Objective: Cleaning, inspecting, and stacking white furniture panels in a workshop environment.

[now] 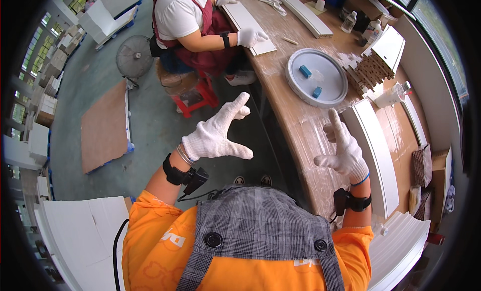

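Observation:
My left hand (219, 131), in a white knit glove, hovers over the gap beside the workbench with thumb and fingers spread and nothing between them. Above the bench's near part I hold up my right hand (344, 150), also gloved, its thumb and forefinger apart and empty. Just right of it a long white panel (373, 156) lies on the bench. Beyond my right hand is a round grey lid (328, 93) carrying two small blue blocks, one blue block (305, 71) toward its far side and another blue block (317, 92) nearer.
A co-worker in a dark red apron sits at the wooden bench (270, 85), gloved hands on a white panel (249, 28). Stacked panels (383, 53), a white bottle (393, 94) and a clear bottle (349, 21) stand right. A fan (134, 55) and red stool (196, 96) are left.

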Tool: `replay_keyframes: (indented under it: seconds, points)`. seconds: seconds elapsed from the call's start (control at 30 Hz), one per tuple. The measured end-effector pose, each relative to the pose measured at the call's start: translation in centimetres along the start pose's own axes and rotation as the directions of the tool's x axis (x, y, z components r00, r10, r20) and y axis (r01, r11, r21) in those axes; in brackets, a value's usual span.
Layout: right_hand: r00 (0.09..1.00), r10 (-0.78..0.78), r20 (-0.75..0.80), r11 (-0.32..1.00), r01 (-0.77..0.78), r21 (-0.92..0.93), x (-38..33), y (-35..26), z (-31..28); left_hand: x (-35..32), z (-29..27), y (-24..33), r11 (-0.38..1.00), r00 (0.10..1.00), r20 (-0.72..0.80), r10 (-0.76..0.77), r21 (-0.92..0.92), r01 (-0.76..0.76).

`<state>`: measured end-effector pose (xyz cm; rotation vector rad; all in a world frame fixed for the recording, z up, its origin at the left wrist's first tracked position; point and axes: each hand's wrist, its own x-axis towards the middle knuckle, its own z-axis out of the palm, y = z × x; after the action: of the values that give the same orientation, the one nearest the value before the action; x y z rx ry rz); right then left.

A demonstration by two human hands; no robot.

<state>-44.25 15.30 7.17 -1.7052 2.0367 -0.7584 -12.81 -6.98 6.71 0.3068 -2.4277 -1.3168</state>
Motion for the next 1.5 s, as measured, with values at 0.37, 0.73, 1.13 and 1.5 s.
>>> replay_keyframes:
  seconds: [0.37,0.73,1.13,1.5]
  points:
    - [1.000,-0.023,-0.011,1.000,0.023,0.005,-0.1,0.3,0.3,-0.1,-0.1,-0.2,0.997,0.998,-0.007,0.057,0.055,-0.057]
    - [0.988,-0.048,-0.148,0.996,0.035,-0.086,-0.3,-0.8,-5.1,-1.1,-6.8,3.1,0.992,0.987,-0.159,0.028,0.128,-0.008]
    - [0.983,0.065,-0.174,0.996,-0.074,-0.045,-0.1,-0.9,-4.5,-2.7,-6.3,2.0,0.991,0.983,-0.171,-0.074,0.094,0.091]
    - [0.982,0.063,-0.180,0.998,-0.056,0.038,-0.4,0.1,-4.4,-2.5,-6.2,1.2,0.992,0.984,-0.165,-0.070,0.095,0.086]
